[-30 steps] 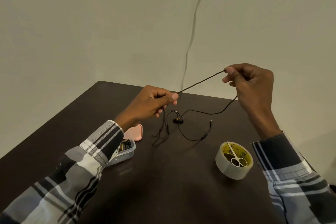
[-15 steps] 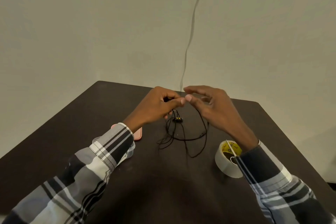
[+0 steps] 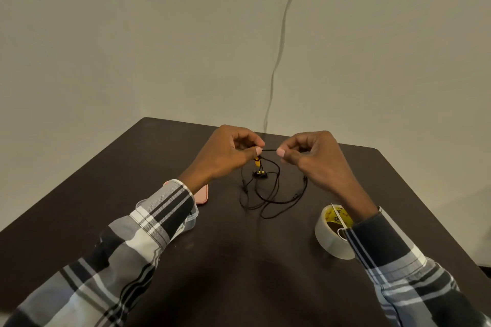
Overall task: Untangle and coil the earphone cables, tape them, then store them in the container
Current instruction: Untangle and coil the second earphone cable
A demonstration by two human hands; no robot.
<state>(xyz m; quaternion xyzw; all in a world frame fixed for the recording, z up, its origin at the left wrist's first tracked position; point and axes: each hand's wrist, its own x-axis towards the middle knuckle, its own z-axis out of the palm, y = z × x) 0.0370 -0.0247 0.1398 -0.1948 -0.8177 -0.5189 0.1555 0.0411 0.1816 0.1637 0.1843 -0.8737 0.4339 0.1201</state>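
Note:
A thin black earphone cable (image 3: 269,200) hangs in loose loops from my hands down onto the dark table (image 3: 239,260); its earbuds (image 3: 259,173) with yellow marks dangle just below my fingers. My left hand (image 3: 225,154) and my right hand (image 3: 316,156) are raised over the table's far half, close together. Each pinches the cable between thumb and forefinger, with a short taut stretch between them. A clear plastic container (image 3: 191,216) lies under my left sleeve, mostly hidden. The roll of clear tape (image 3: 332,236) stands at the right, partly behind my right sleeve.
A pink lid (image 3: 202,195) lies flat beside the container, partly under my left wrist. Small scissors (image 3: 338,216) rest across the top of the tape roll. A white wire (image 3: 279,56) runs down the wall behind the table.
My right hand, stretched out far right a second ago, came in to meet the left, then drew slightly apart. The cable's loops sank lower onto the table.

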